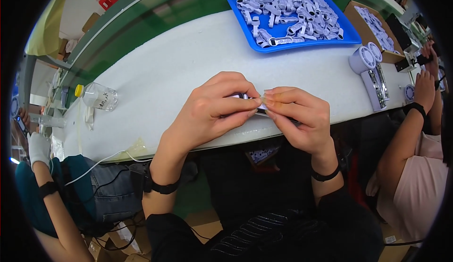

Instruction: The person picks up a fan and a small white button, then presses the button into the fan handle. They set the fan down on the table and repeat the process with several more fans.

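My left hand [212, 102] and my right hand [303, 112] meet above the near edge of the white worktop. Between them, the closed fingertips of both grip a small lavender-and-black part [240, 95]. Most of it is covered by my fingers, so its exact kind does not show. Thumbs and forefingers pinch close together at its middle. Farther off stands a blue tray [264, 49] heaped with small lavender plastic parts [306, 14], some with dark ends.
A clear bottle with a yellow cap [79, 90] lies at the left. Round-ended lavender housings [362, 60] stand at the right, before a cardboard box [395, 58] of lavender parts. A white cable [101, 162] crosses the near left edge. Co-workers' arms [403, 134] flank me.
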`<state>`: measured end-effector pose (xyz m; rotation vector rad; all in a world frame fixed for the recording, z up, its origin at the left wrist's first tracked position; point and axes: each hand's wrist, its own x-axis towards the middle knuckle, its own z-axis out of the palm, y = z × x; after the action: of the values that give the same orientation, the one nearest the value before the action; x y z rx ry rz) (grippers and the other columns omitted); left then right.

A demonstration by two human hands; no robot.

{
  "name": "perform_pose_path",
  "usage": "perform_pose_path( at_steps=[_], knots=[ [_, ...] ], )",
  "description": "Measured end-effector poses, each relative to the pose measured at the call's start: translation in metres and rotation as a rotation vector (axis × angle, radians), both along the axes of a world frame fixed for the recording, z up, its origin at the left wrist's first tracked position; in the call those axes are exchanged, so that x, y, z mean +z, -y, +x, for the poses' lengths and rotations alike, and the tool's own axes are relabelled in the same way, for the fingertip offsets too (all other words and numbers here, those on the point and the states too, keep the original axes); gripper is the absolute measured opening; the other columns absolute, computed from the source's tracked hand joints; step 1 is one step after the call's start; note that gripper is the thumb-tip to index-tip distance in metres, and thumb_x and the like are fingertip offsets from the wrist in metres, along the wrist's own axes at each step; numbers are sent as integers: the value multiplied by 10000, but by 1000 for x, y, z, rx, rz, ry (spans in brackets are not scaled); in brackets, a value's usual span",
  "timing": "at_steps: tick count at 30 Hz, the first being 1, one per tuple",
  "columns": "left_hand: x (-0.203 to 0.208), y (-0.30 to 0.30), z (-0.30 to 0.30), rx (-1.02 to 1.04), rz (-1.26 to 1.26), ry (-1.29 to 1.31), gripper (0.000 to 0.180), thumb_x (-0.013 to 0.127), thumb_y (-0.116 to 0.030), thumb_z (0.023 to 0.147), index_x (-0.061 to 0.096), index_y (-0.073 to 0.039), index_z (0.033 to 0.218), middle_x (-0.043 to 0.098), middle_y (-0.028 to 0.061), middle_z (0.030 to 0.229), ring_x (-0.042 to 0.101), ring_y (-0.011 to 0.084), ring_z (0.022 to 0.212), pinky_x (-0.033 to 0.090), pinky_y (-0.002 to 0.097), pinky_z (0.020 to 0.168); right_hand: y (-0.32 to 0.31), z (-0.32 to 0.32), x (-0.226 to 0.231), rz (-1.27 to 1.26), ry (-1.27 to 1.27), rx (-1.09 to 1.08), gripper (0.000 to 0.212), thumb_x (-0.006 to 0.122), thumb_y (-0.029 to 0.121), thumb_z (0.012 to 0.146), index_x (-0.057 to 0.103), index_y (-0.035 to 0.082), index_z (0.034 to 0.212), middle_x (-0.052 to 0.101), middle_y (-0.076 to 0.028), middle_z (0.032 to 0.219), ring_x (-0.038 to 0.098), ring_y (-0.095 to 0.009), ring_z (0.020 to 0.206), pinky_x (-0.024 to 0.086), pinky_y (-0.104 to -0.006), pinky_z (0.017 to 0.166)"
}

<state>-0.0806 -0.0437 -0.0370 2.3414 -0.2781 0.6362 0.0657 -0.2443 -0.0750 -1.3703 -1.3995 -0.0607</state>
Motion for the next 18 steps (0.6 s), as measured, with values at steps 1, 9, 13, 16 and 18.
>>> perform_pose_path(
  at_steps=[1, 9, 13, 16, 18],
  knots=[
    [0, -1, 0, -3, 21, 8, 242, 827, 16, 823, 840, -28, 1060, 782, 65, 1079, 713, 278, 1084, 589, 381, 887, 0, -1, 0, 0, 2, -9, 236, 795, -109, 835, 817, -38, 1059, 795, -179, 1074, 797, -327, 1053, 649, -389, 918],
    [-7, 3, 2, -6, 49, 89, 312, 870, 18, 777, 835, -38, 1081, 778, 92, 1121, 708, 316, 1083, 617, 415, 916, 3, 2, 4, -7, 60, -33, 229, 795, -106, 834, 799, -47, 1055, 799, -187, 1094, 799, -345, 1057, 654, -392, 909],
    [-6, 0, 5, -35, 82, 111, 346, 894, 11, 757, 828, -41, 1092, 775, 104, 1134, 707, 332, 1084, 626, 432, 929, 5, 1, 4, -12, 81, -44, 218, 800, -100, 831, 795, -44, 1042, 805, -189, 1089, 804, -349, 1047, 657, -391, 897],
    [-9, 0, 4, -32, 90, 120, 353, 907, -2, 746, 828, -47, 1088, 776, 100, 1132, 710, 332, 1086, 625, 431, 930, 5, -1, 5, -13, 83, -62, 207, 803, -98, 828, 795, -42, 1027, 809, -189, 1081, 808, -349, 1041, 659, -389, 890],
    [-10, 1, 3, -32, 94, 128, 357, 913, -8, 741, 828, -49, 1086, 777, 97, 1131, 711, 332, 1087, 624, 431, 930, 4, -1, 5, 1, 78, -61, 207, 802, -100, 823, 795, -43, 1022, 811, -191, 1070, 810, -351, 1037, 661, -390, 885]
  ],
)
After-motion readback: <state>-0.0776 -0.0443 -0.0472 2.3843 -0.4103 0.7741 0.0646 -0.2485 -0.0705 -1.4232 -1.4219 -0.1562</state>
